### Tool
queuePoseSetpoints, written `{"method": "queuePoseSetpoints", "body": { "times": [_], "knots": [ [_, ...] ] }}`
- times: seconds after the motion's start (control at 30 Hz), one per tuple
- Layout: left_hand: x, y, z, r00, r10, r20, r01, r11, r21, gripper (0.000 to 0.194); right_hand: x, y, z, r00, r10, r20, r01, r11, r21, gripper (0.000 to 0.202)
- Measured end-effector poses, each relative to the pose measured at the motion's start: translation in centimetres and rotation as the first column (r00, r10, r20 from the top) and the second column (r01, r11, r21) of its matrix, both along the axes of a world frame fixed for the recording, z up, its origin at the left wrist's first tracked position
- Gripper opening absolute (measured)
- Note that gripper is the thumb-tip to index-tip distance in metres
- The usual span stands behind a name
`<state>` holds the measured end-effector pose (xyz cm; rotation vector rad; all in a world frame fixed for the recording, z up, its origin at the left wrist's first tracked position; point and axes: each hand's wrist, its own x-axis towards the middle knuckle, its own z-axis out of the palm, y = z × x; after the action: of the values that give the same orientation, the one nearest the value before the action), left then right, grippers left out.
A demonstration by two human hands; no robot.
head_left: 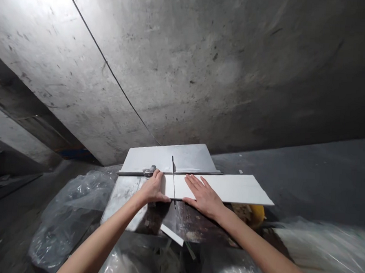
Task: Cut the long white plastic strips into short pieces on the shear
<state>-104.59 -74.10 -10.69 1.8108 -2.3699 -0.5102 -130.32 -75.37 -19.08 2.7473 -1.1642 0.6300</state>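
A long white board lies crosswise on a metal saw table, its far edge along a dark metal bar. A thin dark blade or slot runs across the table and past the board between my hands. My left hand grips the board's left end, fingers at the far edge and thumb at the near edge. To the right of the slot, my right hand rests flat on the board with fingers stretched out. Beside my left fingers sits a small metal clamp or guide on the bar.
A small white strip lies at the table's near edge. Clear plastic bags bulge on the left and below. Partly under the board's right end is a yellow container holding scraps. A concrete wall rises behind the table.
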Motion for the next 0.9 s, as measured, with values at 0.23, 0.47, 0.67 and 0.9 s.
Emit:
{"method": "queuePoseSetpoints", "body": {
  "times": [0.23, 0.47, 0.67, 0.9],
  "knots": [
    [0.0, 11.0, 1.5, 0.957, -0.211, 0.2, 0.196, 0.976, 0.092, 0.102, -1.8, 3.1, -0.3, 0.999, 0.028, 0.019, -0.027, 0.999, -0.02, 0.072],
    [2.4, 15.1, 1.1, 0.971, -0.232, 0.059, 0.228, 0.971, 0.068, 0.097, 6.5, 3.8, 1.7, 0.997, 0.042, 0.068, -0.051, 0.989, 0.137, 0.072],
    [2.5, 8.4, 0.5, 0.999, -0.01, -0.041, 0.005, 0.992, -0.124, 0.113, 8.3, 4.1, 2.7, 0.972, -0.022, 0.234, -0.031, 0.975, 0.222, 0.076],
    [-0.6, 3.1, 0.4, 1.0, 0.007, 0.014, -0.007, 1.0, -0.005, 0.117, 3.9, 3.7, 1.5, 0.986, 0.029, 0.167, -0.063, 0.977, 0.203, 0.079]
  ]
}}
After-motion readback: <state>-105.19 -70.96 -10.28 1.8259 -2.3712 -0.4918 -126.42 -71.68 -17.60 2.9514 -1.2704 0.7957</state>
